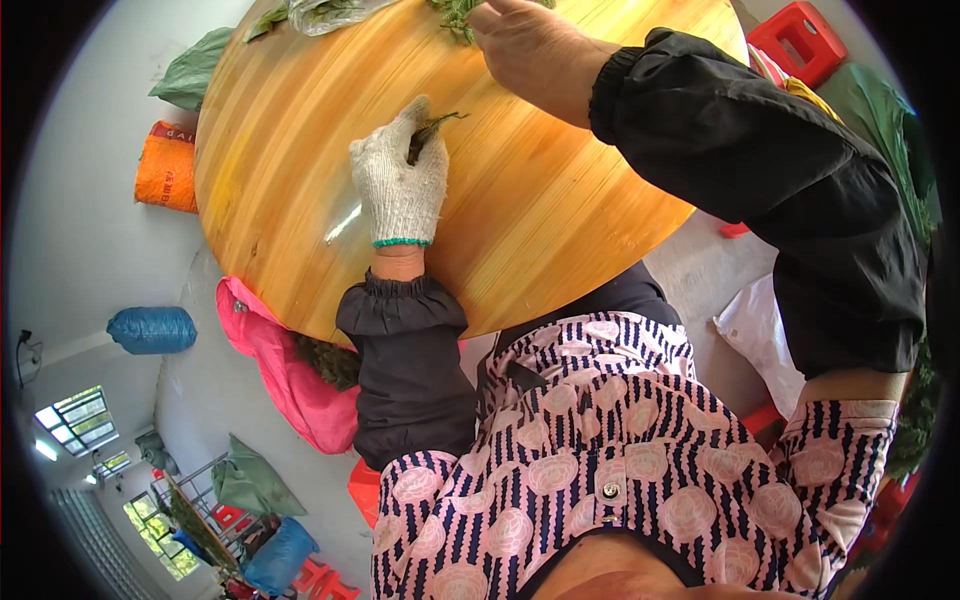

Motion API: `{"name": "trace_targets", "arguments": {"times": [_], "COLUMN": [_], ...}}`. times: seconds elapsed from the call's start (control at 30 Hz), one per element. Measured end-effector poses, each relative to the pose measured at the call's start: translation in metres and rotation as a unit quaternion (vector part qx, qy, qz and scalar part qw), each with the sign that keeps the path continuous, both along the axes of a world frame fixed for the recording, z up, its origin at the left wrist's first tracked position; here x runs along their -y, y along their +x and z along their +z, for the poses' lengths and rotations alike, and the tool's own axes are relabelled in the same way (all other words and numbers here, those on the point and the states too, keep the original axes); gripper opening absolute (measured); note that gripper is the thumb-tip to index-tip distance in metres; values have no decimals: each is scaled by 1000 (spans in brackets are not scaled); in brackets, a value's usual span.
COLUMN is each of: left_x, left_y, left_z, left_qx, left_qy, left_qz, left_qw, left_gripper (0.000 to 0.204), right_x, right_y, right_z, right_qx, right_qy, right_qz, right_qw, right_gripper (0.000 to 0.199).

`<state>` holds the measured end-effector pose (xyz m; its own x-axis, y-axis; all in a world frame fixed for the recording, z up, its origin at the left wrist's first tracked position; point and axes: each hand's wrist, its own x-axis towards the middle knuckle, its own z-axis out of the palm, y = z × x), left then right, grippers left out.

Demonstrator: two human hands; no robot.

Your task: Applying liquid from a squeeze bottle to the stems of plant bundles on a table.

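Observation:
My left hand (402,175) wears a white knit glove with a green cuff. Its fingers are closed around a small bunch of dark green sprigs (430,127), with brownish stems in the palm and a thin tip sticking out to the right. The hand is over the round wooden table (300,130). My bare right hand (540,55) reaches to the far edge of the view, at a pile of green needle-like sprigs (457,18). Its fingertips are cut off by the frame, so their grip is hidden.
A clear plastic bag (335,14) with greenery lies at the table's far left. By my left forearm hangs a pink bag (300,385) of dark greenery. An orange sack (167,168) and a blue bundle (152,330) stand left; a red stool (800,45) and green bag (870,110) right.

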<state>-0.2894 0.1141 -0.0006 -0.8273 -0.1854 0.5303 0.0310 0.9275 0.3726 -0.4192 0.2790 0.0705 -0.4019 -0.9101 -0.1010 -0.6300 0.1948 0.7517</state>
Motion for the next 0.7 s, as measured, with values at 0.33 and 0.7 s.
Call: {"name": "trace_targets", "arguments": {"times": [0.33, 0.7], "left_x": [4, -67], "left_y": [8, 39], "left_z": [-5, 12], "left_qx": [-117, -102], "left_qy": [-10, -80], "left_qz": [15, -22], "left_qw": [993, 991], "left_gripper": [35, 40], "right_x": [-25, -70], "right_y": [48, 78], "right_z": [-14, -53], "right_qx": [295, 586], "right_qy": [-428, -617], "right_qz": [71, -18], "right_qw": [851, 525], "right_gripper": [22, 15]}}
